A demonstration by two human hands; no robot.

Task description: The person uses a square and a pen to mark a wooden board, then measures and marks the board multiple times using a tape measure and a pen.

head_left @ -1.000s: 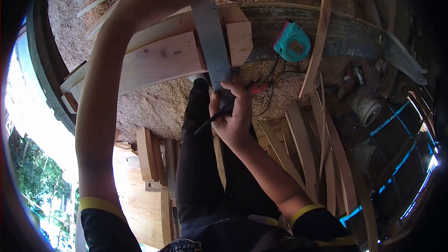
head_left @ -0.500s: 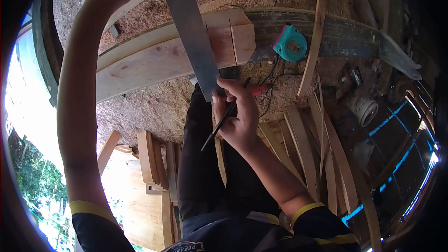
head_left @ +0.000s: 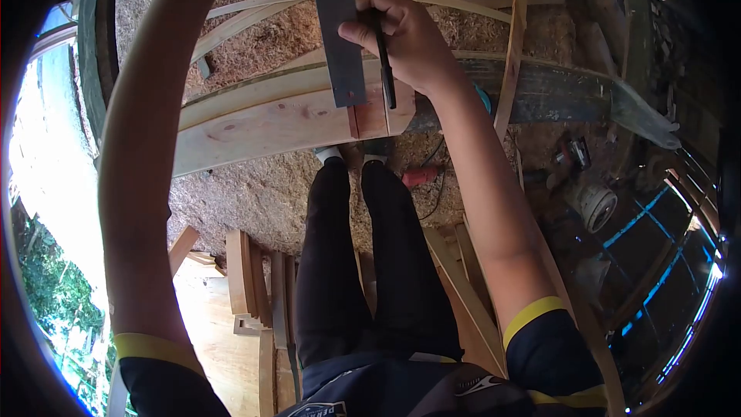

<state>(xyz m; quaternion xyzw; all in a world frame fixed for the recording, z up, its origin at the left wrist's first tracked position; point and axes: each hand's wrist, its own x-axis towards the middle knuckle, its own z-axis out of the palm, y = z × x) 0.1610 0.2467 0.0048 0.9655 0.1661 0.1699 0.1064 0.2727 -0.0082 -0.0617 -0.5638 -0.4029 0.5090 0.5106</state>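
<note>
- Blade (head_left: 335, 38): one, metal, lower end over one pale board (head_left: 255, 122), contact unclear; top cut off by frame edge.
- Black pen (head_left: 385, 62): one, in right hand (head_left: 417, 46); fingers curled closed round it, thumb against blade.
- Left hand: past top edge, grip can't tell; left arm (head_left: 139, 154) stretched upward.
- Turquoise item (head_left: 484, 99): one, mostly hidden behind right forearm (head_left: 490, 177).
- Red tool (head_left: 421, 177): one, below board's right end.

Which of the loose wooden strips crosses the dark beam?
The straight strip right of the right hand; the curved strips farther out lie clear of the dark beam.
</note>
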